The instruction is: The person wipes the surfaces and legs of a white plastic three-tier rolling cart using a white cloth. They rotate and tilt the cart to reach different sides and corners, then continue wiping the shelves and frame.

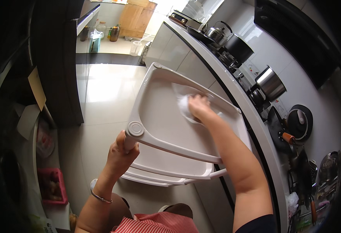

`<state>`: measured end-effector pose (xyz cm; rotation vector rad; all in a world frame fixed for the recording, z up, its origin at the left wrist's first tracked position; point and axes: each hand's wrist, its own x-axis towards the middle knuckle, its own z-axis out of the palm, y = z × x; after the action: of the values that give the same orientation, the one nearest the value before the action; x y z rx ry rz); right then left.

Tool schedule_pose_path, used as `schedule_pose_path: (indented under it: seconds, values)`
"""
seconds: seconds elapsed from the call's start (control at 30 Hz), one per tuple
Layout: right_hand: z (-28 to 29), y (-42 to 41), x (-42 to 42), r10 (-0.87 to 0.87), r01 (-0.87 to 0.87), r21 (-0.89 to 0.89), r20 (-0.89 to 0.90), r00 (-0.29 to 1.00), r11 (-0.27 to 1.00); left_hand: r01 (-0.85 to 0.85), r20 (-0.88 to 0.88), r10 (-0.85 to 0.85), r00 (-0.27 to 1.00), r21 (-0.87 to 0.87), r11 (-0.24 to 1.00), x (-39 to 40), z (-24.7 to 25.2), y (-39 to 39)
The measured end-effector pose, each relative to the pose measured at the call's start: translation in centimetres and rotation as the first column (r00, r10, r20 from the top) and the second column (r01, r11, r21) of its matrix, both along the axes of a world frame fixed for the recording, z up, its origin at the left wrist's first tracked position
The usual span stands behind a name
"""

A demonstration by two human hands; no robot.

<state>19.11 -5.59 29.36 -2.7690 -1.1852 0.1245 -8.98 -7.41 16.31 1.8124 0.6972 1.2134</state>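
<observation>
Before me stands a white plastic shelf rack (pixel 161 116) with several tiers, its top tray bare apart from the cloth. My left hand (pixel 124 151) is wrapped around the rack's near left corner post, just below the round cap. Over the top tray, my right hand (pixel 199 106) presses a white cloth (pixel 184 106) against the tray's surface near its far right side. The fingers are blurred, and part of the cloth is hidden under them. Lower tiers (pixel 170 167) show beneath the top tray's front edge.
Along the right runs a counter (pixel 271 139) with a stove, a kettle (pixel 216 34), a black pot (pixel 239 48), a steel pot (pixel 271 83) and a wok (pixel 276 128). At left, a pink basket (pixel 63 186) sits on a shelf. Bottles (pixel 114 33) stand near the far wall.
</observation>
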Motion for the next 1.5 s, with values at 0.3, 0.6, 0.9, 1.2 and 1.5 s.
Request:
schedule_pose_path:
  seconds: [0.3,0.6,0.9,1.2,1.5]
  values:
    - [0.2,3.0,-9.0,0.646,-0.63,0.171,-0.053,0.762,0.757,-0.032,0.008,0.032,0.999,0.015,0.999,0.0,0.4,-0.6]
    - [5.1,-6.7,-12.9,0.556,-0.524,0.31,-0.719,0.417,0.793,-0.156,-0.025,0.156,0.988,0.001,0.988,0.4,1.6,-0.9]
    - [5.3,-15.2,-7.9,0.548,-0.46,0.313,-0.607,0.576,0.831,-0.192,-0.058,0.193,0.979,0.029,0.981,0.3,1.3,-1.0]
    - [6.5,-23.4,-0.5,0.218,-0.105,0.253,-0.477,0.851,0.962,-0.15,-0.045,0.148,0.988,-0.033,0.988,0.9,1.4,-1.3]
    - [5.2,-8.6,-17.0,0.801,-0.797,0.526,0.317,0.507,0.296,-0.103,-0.035,0.1,0.994,-0.089,0.991,-0.1,1.3,-0.7]
